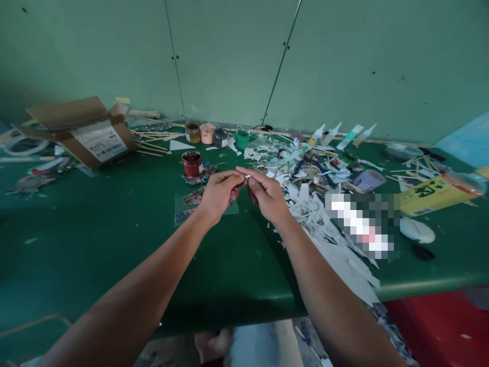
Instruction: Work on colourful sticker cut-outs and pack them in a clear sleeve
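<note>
My left hand (219, 192) and my right hand (265, 193) meet above the green table (114, 239), fingertips pinched together on a small white scrap of paper (247, 177). A bit of coloured paper shows under my left fingers. Just beyond the hands stands an open jar of red paint (192, 163). Strips of patterned paper (191, 199) lie flat on the table under my left hand.
A heap of white paper cuttings (317, 209) spreads to the right. Several small paint jars (214, 135) line the back, with glue bottles (344, 135) further right. An open cardboard box (89, 132) sits at the back left, a yellow box (431, 196) at right.
</note>
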A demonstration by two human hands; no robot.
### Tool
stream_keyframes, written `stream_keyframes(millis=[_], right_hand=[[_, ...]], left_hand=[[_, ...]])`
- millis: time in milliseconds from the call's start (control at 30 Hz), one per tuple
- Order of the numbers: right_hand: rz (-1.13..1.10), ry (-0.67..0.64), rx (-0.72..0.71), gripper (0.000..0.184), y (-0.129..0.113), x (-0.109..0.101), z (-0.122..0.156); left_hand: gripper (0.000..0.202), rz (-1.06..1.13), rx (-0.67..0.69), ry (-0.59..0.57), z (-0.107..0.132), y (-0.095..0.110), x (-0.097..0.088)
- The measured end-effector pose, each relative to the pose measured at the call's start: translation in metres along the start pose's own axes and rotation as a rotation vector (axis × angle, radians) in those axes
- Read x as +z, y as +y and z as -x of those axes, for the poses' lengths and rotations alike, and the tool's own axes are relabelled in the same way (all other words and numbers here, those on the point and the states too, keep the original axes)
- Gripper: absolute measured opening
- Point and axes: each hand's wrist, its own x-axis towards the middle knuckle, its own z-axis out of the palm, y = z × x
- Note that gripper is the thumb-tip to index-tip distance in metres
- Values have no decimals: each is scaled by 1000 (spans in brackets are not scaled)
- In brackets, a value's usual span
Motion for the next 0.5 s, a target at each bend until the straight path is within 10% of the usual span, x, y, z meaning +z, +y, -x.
stream_keyframes(millis=[500], right_hand=[[148, 106, -18, 33, 0, 1, 0]], left_hand=[[16, -86, 51, 50, -4, -6, -4]])
